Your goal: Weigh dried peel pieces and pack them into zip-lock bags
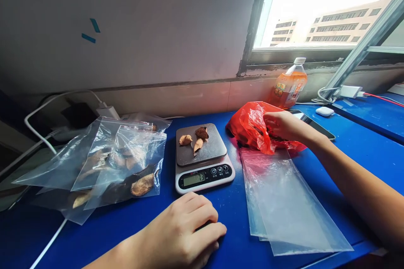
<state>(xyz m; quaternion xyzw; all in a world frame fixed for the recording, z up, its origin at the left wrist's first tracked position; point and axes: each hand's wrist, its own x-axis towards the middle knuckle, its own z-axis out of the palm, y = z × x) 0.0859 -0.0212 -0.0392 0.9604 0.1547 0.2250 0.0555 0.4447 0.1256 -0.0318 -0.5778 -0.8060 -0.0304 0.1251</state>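
Note:
My right hand (282, 124) reaches into the mouth of a crumpled red plastic bag (249, 124); most of its fingers are hidden there, and so is anything they hold. My left hand (192, 229) rests on the blue table just in front of a small digital kitchen scale (203, 178), fingers curled in and no object visible in them. Several dried brown slices (198, 145), curled like bark or dried fruit, lie on the scale's metal plate. The lit display appears to read 7.3. Clear plastic bags (293, 206) lie flat beside the scale, partly beneath the red bag.
At the left, filled clear zip bags (123, 159) of dried slices are piled near a white cable (34, 128) and charger. Behind the red bag stand an orange drink bottle (290, 84), a dark tablet or phone (315, 125) and a white earbud case (324, 111). A metal frame (362, 46) slants before the window.

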